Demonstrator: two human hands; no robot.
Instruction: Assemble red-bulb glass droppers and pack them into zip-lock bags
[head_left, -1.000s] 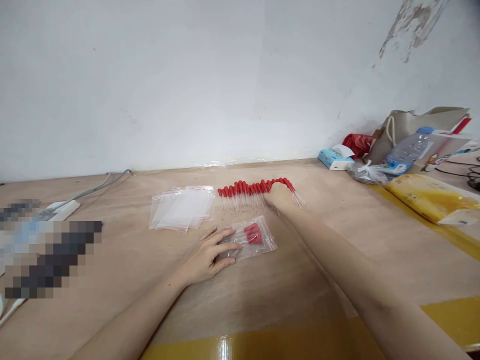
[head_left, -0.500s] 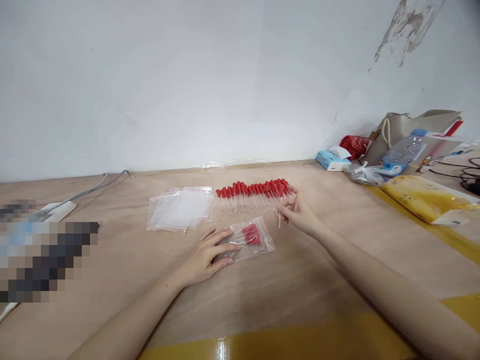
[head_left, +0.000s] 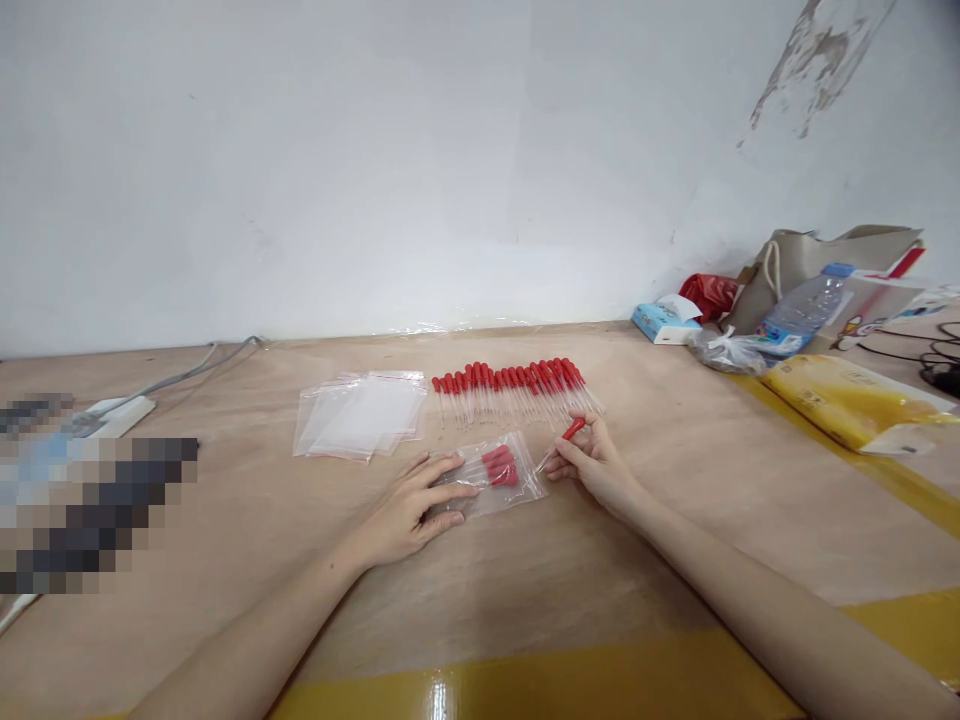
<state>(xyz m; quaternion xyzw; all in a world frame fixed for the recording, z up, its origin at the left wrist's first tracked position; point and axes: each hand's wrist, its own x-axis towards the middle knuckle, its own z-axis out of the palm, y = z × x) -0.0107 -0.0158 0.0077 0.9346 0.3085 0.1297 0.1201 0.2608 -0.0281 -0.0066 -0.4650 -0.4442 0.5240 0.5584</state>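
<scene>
A clear zip bag point(head_left: 529, 482) lies flat on the table with a few red-topped droppers point(head_left: 501, 466) inside. My left hand point(head_left: 420, 505) rests on the bag's left end, its fingers spread and holding nothing. Pinched in my right hand point(head_left: 589, 460) is a dropper point(head_left: 574, 428) with a red rubber bulb and a thin clear tube; its tip points left, at the bag's right end. Whether the tip touches the bag I cannot tell. Behind the bag is a row of many more red-bulbed droppers point(head_left: 517, 380), bulbs toward the wall. A stack of flat clear zip bags point(head_left: 364, 415) lies left of that row.
On the right stand a blue tissue pack point(head_left: 664, 322), a plastic bottle point(head_left: 810, 305), a paper bag point(head_left: 847, 250) and a yellow wipes pack point(head_left: 847, 395). A power strip point(head_left: 120, 418) with a grey cable sits at the left, near a blurred-out object. A wall closes off the back.
My right hand has come away from the row's right end, toward me, with a dropper; the dropper has tilted so its tip points at the bag. My left hand stays on the bag.
</scene>
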